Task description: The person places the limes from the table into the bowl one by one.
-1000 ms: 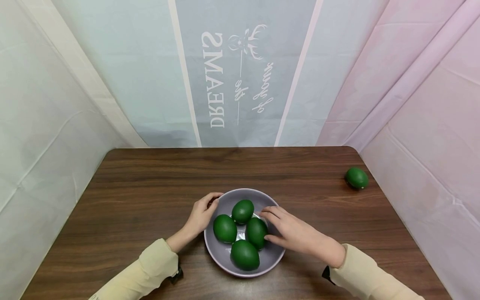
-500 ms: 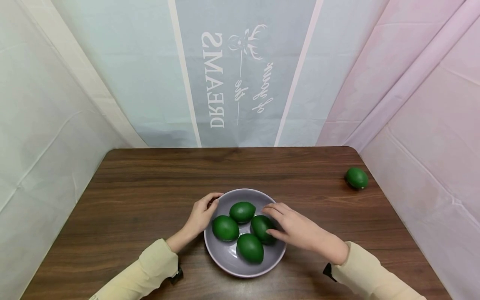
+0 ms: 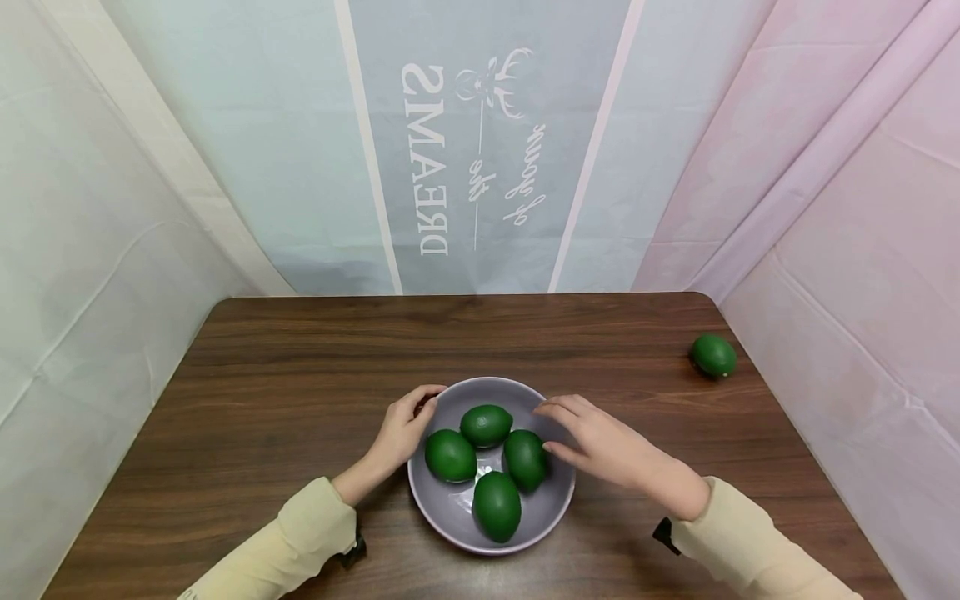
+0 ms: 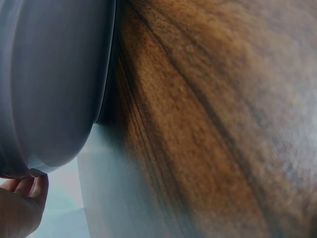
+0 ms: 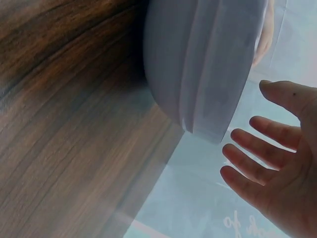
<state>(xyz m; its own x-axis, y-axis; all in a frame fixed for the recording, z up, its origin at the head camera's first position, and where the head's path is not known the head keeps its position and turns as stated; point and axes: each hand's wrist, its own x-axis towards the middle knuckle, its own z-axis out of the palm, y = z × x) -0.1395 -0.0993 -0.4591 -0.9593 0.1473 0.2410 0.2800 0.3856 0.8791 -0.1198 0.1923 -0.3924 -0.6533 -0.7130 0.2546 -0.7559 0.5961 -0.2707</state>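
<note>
A grey-purple bowl (image 3: 551,521) sits near the front of the table with several green limes (image 3: 498,505) in it. My left hand (image 3: 397,433) grips the bowl's left rim, also visible in the left wrist view, where the fingers (image 4: 38,188) curl against the rim. Over the right rim hovers my right hand (image 3: 607,442), its fingers spread and loosely bent. Its thumb tip is close beside the rightmost lime (image 3: 526,460); whether they touch cannot be told. In the right wrist view that hand (image 5: 282,163) has nothing between thumb and fingers.
One more lime (image 3: 713,356) lies by itself near the right edge of the dark wooden table (image 3: 300,350). Pale cloth curtains (image 3: 487,250) hang behind the table and on both sides.
The limes in the bowl have shifted and turned, and the rightmost one has moved to the right. My right hand has drawn back toward the right rim. My left hand stays put.
</note>
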